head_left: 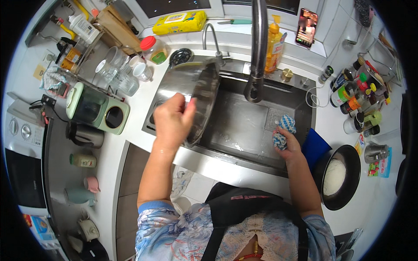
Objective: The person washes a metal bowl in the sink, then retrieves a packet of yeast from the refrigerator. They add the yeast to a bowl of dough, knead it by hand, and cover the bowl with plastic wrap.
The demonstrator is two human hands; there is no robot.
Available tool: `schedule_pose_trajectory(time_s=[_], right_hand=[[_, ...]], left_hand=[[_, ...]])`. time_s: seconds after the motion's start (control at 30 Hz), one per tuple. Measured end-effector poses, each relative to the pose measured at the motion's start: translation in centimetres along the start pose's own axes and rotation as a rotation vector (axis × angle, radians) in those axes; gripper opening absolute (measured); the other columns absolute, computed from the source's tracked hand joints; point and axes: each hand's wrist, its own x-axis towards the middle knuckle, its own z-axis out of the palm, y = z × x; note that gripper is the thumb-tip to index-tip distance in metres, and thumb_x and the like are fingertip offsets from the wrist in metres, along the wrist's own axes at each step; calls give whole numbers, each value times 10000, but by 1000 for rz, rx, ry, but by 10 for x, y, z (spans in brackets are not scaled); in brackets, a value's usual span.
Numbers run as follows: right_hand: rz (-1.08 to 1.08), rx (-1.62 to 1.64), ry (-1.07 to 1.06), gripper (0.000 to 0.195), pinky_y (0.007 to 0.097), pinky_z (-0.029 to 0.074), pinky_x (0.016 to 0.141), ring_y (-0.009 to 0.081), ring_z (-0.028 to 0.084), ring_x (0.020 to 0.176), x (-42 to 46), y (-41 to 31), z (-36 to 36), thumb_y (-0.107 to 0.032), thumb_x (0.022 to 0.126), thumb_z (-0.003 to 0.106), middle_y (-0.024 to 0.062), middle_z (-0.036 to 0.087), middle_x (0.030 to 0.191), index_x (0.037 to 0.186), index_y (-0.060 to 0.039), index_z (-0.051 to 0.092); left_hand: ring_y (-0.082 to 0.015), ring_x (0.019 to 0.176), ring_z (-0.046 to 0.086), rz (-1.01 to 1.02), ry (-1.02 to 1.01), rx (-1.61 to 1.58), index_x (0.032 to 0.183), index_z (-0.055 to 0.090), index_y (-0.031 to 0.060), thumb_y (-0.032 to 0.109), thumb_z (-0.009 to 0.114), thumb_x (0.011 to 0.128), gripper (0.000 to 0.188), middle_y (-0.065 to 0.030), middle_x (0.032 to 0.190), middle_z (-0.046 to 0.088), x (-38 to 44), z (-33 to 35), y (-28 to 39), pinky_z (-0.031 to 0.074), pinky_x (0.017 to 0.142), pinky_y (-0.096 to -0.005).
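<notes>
My left hand point(173, 119) is closed at the near side of a large, shiny round metal pan or lid point(204, 94), tilted up over the left part of the sink. It is blurred, and my fingers hide the gripped part. My right hand point(289, 143) holds a crumpled blue-and-white knitted scrubber point(287, 124) above the right side of the steel sink point(235, 120). Drops of water lie on the basin floor. Between the two hands, a dark pull-down faucet point(258, 65) reaches over the basin from the back.
Right of the sink stands a dark bowl point(351, 182) with a white mass inside, beside a blue sheet point(315, 143). Sauce bottles point(341, 96) crowd the right corner. Glass jars point(120, 80) and a green appliance point(98, 107) stand left. A knife point(240, 22) lies on the windowsill.
</notes>
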Motion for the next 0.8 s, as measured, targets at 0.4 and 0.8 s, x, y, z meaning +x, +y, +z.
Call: schedule_pose_trajectory(time_s=[0.4, 0.8], right_hand=[[-23, -40, -75, 147, 265, 495, 540, 132, 617, 656, 0, 1, -11, -186, 786, 681, 23, 636, 754, 874, -113, 589], [-23, -76, -136, 533, 286, 451, 443, 135, 582, 599, -17, -1, 9, -639, 833, 409, 28, 623, 744, 907, -140, 584]], left_hand=[[-79, 484, 422, -838, 529, -1009, 762, 517, 51, 199, 563, 866, 187, -2, 651, 520, -3, 20, -136, 308, 397, -224], [-103, 456, 438, -1030, 634, -1163, 806, 515, 42, 218, 513, 895, 198, -27, 645, 502, -30, 83, -189, 362, 371, -208]])
